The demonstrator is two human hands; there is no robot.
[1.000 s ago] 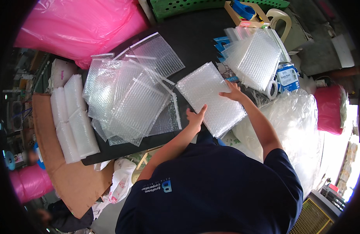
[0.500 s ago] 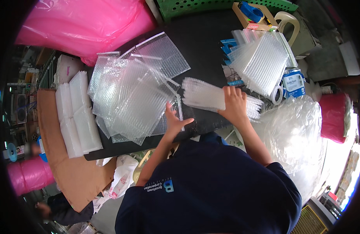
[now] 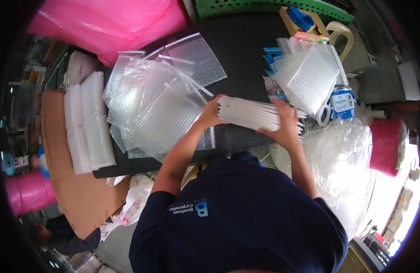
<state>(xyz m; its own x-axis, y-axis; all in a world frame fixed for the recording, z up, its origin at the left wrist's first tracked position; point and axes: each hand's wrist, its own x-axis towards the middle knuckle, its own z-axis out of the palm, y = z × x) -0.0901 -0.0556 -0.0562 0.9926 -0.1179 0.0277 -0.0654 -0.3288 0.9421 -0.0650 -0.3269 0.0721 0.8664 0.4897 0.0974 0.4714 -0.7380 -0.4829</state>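
Observation:
Between my hands is a stack of bubble-wrap pouches (image 3: 248, 112), its layered edges turned toward me. My left hand (image 3: 213, 112) grips the stack's left end. Around the right part of the stack my right hand (image 3: 285, 123) is closed, its fingers over the top and slightly blurred. Just left of my left hand, loose bubble-wrap pouches (image 3: 150, 100) lie spread in an overlapping heap on the black table (image 3: 244, 50). Beyond my right hand is another pile of clear pouches (image 3: 307, 77), resting partly on blue printed packaging (image 3: 270, 59).
Neat stacks of white pouches (image 3: 85, 123) stand at the left beside a brown cardboard sheet (image 3: 60, 159). A tape roll (image 3: 323, 114) and a blue-and-white box (image 3: 343, 103) sit at the right. Clear plastic wrap (image 3: 339, 159) bulges at the near right. Pink plastic (image 3: 114, 27) fills the far left.
My left hand has moved from open beside the stack to gripping its left end. The stack now stands more on edge, and my right hand has shifted slightly right and nearer.

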